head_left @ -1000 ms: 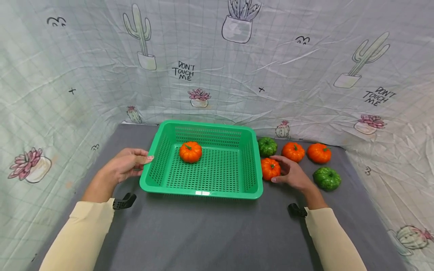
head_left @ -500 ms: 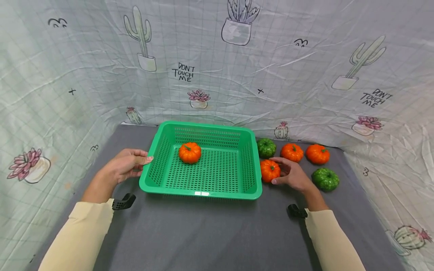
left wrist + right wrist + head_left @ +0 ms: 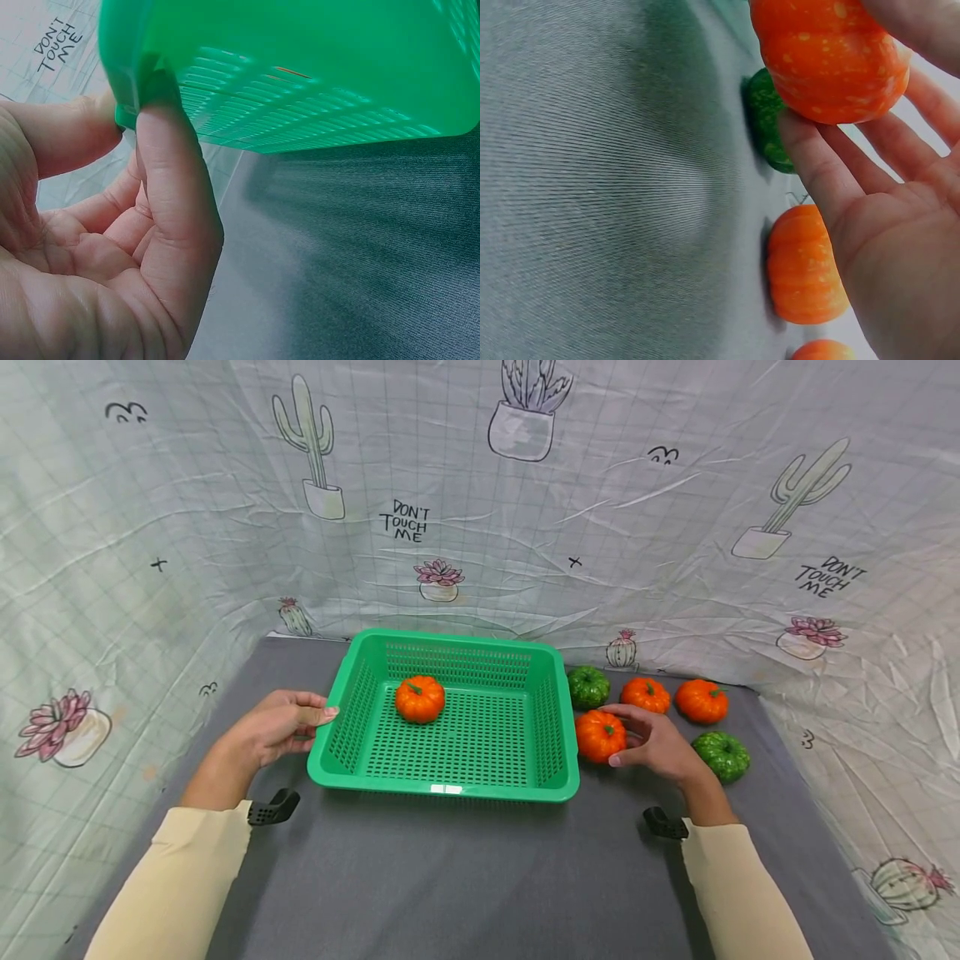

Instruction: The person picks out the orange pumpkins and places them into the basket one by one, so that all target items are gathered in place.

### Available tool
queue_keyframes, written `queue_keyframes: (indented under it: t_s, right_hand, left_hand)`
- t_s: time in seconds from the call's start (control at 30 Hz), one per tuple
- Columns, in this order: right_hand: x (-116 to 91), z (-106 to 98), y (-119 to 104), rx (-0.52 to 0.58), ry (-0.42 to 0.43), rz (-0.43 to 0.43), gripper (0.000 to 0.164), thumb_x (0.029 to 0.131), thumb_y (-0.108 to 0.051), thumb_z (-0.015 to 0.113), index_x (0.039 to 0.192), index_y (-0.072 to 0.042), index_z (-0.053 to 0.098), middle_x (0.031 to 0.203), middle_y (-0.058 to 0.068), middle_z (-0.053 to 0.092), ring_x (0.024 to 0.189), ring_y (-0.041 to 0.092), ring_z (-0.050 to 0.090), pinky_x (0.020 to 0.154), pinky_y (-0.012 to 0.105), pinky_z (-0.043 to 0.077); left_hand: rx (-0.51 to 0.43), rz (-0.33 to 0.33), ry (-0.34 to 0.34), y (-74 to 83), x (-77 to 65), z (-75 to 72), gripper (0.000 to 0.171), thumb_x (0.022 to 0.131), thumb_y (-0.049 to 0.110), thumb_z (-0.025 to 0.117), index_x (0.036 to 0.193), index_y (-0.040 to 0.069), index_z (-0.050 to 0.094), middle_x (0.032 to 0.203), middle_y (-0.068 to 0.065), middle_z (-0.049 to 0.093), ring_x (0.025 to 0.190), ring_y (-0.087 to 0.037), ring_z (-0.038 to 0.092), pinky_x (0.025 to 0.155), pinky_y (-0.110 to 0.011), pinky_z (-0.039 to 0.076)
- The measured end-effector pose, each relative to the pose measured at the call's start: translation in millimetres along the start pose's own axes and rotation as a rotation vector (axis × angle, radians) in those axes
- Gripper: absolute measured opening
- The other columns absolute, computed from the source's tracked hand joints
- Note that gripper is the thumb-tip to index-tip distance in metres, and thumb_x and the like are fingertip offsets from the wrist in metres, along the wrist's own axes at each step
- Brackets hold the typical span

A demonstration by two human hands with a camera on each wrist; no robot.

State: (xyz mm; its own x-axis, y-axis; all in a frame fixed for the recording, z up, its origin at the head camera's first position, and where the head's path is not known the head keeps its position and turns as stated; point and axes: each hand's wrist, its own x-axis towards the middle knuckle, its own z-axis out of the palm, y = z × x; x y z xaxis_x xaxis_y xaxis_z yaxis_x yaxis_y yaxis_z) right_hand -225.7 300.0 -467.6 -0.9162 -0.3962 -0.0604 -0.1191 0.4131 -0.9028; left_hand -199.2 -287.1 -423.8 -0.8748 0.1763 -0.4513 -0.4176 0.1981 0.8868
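Note:
My left hand [image 3: 281, 727] pinches the left rim of a green plastic basket [image 3: 442, 792]; in the left wrist view the thumb and a finger close on the rim [image 3: 124, 75]. One small orange pumpkin [image 3: 420, 699] sits inside, left of the middle. Just outside the right wall, my right hand [image 3: 656, 742] holds another orange pumpkin [image 3: 600, 737] between thumb and fingers. In the right wrist view this speckled pumpkin [image 3: 832, 60] is off the cloth, fingers under and behind it.
Behind the held pumpkin lies a green pumpkin [image 3: 588, 687]. Two orange pumpkins, one nearer [image 3: 646, 695] and one farther right [image 3: 702, 702], and a second green pumpkin [image 3: 722, 756] lie to the right. Grey cloth [image 3: 465, 877] covers the table; a printed curtain [image 3: 480, 552] hangs around it.
My right hand has shifted slightly right, and the pumpkin in it has moved a little up and right. The left hand and basket stay where they were.

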Motion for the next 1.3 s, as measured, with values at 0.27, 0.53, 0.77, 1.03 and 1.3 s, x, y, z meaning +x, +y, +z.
queue_keyframes:
  t_s: [0.27,0.53,0.77,1.03,1.3]
  right_hand:
    - [-3.9,-4.4,-4.7,0.023,-0.004,-0.027,0.08,0.077,0.001,0.089,0.148,-0.002,0.053,0.141,-0.006,0.06,0.119,-0.005,0.063,0.099,0.013,0.051]
    - [-7.5,-6.9,-11.8,0.048,-0.012,-0.081,0.081,0.075,0.005,0.088,0.147,0.003,0.051,0.135,-0.014,0.061,0.12,-0.004,0.063,0.099,0.015,0.052]
    - [-10.9,-9.1,-17.6,0.052,-0.005,-0.109,0.081,0.075,0.007,0.088,0.147,0.004,0.051,0.132,-0.019,0.063,0.119,-0.003,0.064,0.098,0.014,0.053]
    - [-10.7,-11.8,-28.7,0.063,-0.024,-0.141,0.08,0.076,0.01,0.086,0.147,0.004,0.051,0.134,-0.017,0.064,0.118,0.001,0.066,0.094,0.02,0.058]
    - [-8.5,-11.9,-37.5,0.094,-0.053,-0.169,0.077,0.077,0.012,0.083,0.147,0.004,0.051,0.134,-0.012,0.065,0.116,0.007,0.068,0.09,0.026,0.061]
  left_hand:
    - [0.001,-0.004,0.004,1.0,-1.0,0.4,0.019,0.102,0.021,0.069,0.114,0.008,0.062,0.083,0.008,0.067,0.075,-0.007,0.061,0.073,-0.027,0.06]
    - [0.02,-0.01,0.013,1.0,0.0,0.6,0.021,0.102,0.022,0.07,0.115,0.008,0.061,0.083,0.008,0.065,0.075,-0.007,0.059,0.073,-0.027,0.059]
    - [0.028,-0.015,0.016,0.4,0.7,0.0,0.021,0.102,0.022,0.069,0.115,0.007,0.061,0.082,0.008,0.065,0.074,-0.007,0.06,0.072,-0.027,0.059]
    - [0.05,-0.018,0.02,-1.1,3.3,-2.3,0.026,0.102,0.024,0.069,0.12,0.006,0.061,0.084,0.008,0.065,0.075,-0.008,0.059,0.073,-0.028,0.059]
    - [0.042,-0.013,0.014,-0.3,1.5,-0.7,0.024,0.102,0.023,0.069,0.118,0.007,0.061,0.084,0.008,0.065,0.075,-0.008,0.059,0.073,-0.028,0.058]
